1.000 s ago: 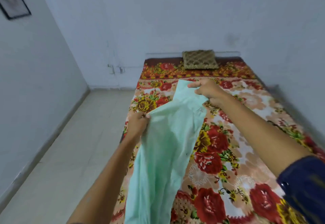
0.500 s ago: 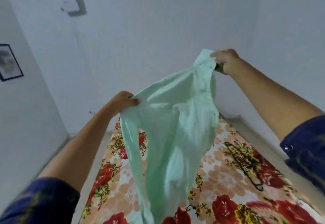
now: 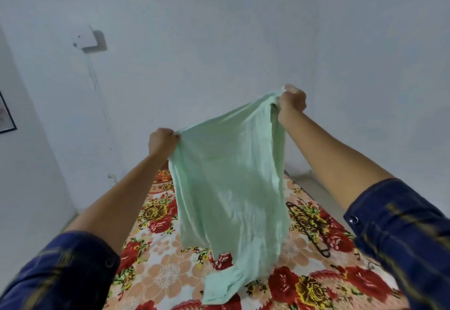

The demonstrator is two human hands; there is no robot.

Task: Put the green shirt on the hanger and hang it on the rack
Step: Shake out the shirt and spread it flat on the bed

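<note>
The shirt (image 3: pixel 231 188) is now stretched wider; left hand (image 3: pixel 162 141) and right hand (image 3: pixel 291 102) grip its top edge above the bed (image 3: pixel 165 273).

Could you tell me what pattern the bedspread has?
Bedspread: red and yellow flowers on cream, head view.

Green shirt (image 3: pixel 229 188) hangs; hanger (image 3: pixel 308 228) on bedspread (image 3: pixel 316 283)

Mint-green shirt (image 3: pixel 231 188), red-and-yellow floral bedspread (image 3: pixel 165 268), navy sleeves (image 3: pixel 401 231), black hanger (image 3: pixel 309 231), pale white walls (image 3: pixel 219 29).
</note>
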